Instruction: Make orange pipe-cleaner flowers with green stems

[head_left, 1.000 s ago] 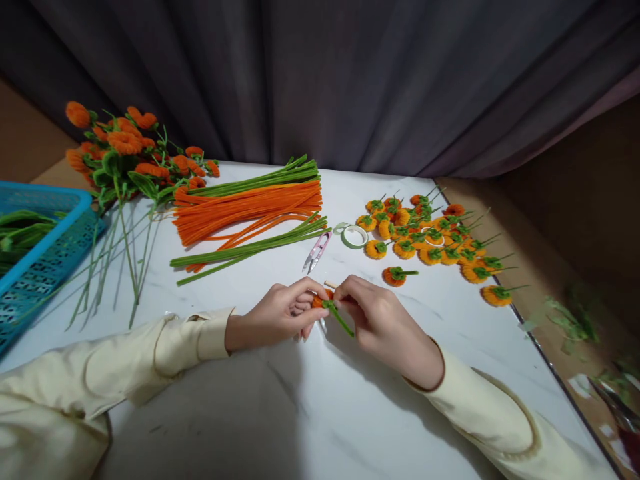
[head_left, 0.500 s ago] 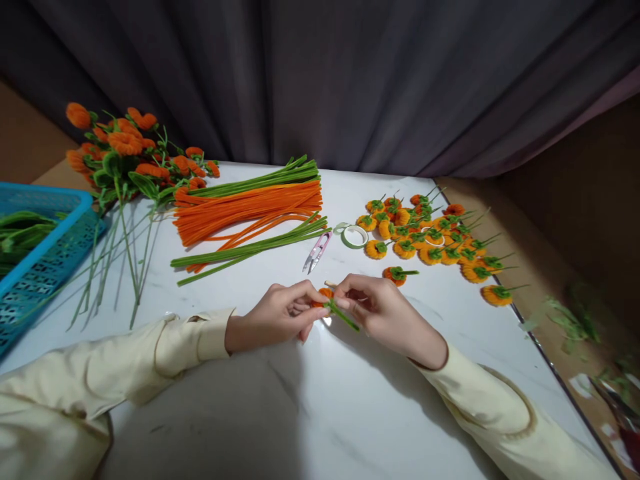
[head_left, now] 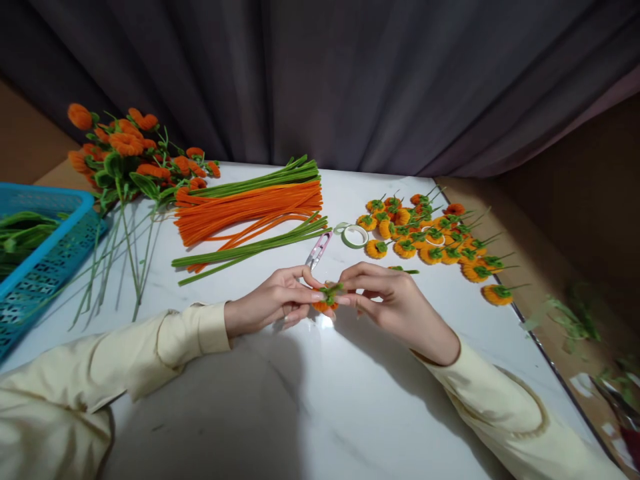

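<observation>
Both hands meet over the white marble table (head_left: 310,413). My left hand (head_left: 273,301) pinches a small orange pipe-cleaner pumpkin (head_left: 325,299) with a green top. My right hand (head_left: 395,307) grips the same piece from the right, fingertips closed on its green stem. Just behind the hands lie pink thread snips (head_left: 317,251) and a roll of green tape (head_left: 354,235). Both arms wear cream sleeves.
Several finished orange pumpkins (head_left: 435,243) lie at the right. Bundled orange and green pipe cleaners (head_left: 250,207) lie at the centre back. Orange stemmed flowers (head_left: 125,157) and a blue basket (head_left: 40,253) are at the left. A dark curtain hangs behind; the table's right edge borders a brown floor.
Both hands lifted slightly and moved away from me. The long green stem that stuck out below the pumpkin is now wound or folded onto its top.
</observation>
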Demonstrator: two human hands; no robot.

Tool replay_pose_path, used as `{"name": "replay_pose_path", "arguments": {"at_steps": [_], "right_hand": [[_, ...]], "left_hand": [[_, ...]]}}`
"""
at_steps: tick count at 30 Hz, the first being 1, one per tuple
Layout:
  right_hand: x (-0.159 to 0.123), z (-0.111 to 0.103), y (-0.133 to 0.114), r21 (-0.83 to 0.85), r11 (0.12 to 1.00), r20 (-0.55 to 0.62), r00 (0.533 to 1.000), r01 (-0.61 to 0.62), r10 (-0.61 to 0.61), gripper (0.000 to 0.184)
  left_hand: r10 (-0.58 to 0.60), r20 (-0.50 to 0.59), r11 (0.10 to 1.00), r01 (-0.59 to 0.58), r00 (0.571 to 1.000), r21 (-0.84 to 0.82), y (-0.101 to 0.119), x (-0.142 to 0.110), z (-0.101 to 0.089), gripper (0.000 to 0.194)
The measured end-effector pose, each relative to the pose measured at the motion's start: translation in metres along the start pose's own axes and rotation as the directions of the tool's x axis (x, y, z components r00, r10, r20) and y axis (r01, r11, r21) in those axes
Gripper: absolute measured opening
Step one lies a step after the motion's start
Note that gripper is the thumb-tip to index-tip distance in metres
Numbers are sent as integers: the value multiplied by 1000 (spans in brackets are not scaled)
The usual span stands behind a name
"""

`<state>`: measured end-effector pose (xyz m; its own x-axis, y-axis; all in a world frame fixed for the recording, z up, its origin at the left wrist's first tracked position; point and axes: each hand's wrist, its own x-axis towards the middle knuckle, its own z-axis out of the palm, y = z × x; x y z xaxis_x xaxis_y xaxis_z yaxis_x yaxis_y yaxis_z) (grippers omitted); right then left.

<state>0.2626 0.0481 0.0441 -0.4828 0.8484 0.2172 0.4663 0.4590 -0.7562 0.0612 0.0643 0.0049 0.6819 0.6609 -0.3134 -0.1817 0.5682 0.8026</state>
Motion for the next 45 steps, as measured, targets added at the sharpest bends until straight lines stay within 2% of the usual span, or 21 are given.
{"name": "replay_pose_path", "arguments": {"at_steps": [2, 4, 7, 9, 12, 19, 25, 30, 33, 37, 41, 45], "right_hand": [[-3, 0, -2, -130, 982, -39, 989, 134, -140, 11], [-7, -2, -6, -327, 904, -20, 954, 275, -298, 17], [-13, -2, -13, -587, 678, 151, 883, 442, -444, 29], [-15, 0, -15, -655, 556, 252, 841, 512, -479, 31], [-15, 5, -14, -690, 469, 283, 802, 551, -526, 31], [-13, 10, -6, -715, 400, 304, 770, 574, -560, 28], [-14, 12, -3, -706, 408, 295, 764, 579, -573, 28], [-13, 13, 0, -686, 457, 248, 772, 566, -585, 27], [-14, 16, 3, -682, 500, 176, 783, 534, -596, 26], [-14, 23, 8, -656, 591, 1, 784, 469, -621, 17], [-12, 23, 12, -559, 721, -49, 852, 408, -521, 15], [-6, 9, 11, -349, 867, -53, 916, 356, -397, 11]], "left_hand": [[-21, -12, 999, 20, 1000, -46, 1, 1, 0, 19], [-44, -33, 996, 41, 998, -77, 2, 2, 1, 19], [-60, -57, 994, 54, 997, -90, 3, 3, 2, 19], [-59, -68, 994, 53, 996, -95, 3, 2, 3, 18], [-47, -70, 996, 42, 996, -83, 3, 1, 4, 16], [28, -60, 999, -30, 998, -34, 0, 0, 3, 13], [57, -44, 998, -56, 997, 33, -2, -1, 2, 11], [105, -49, 993, -102, 993, 62, -4, 0, 1, 13], [149, -27, 985, -146, 988, 94, -5, 1, 1, 12], [208, 0, 967, -205, 978, 150, -5, 0, 0, 13], [233, 2, 957, -230, 972, 179, -5, 0, 0, 15], [224, 16, 955, -223, 974, 196, -6, -1, -2, 16]]}}
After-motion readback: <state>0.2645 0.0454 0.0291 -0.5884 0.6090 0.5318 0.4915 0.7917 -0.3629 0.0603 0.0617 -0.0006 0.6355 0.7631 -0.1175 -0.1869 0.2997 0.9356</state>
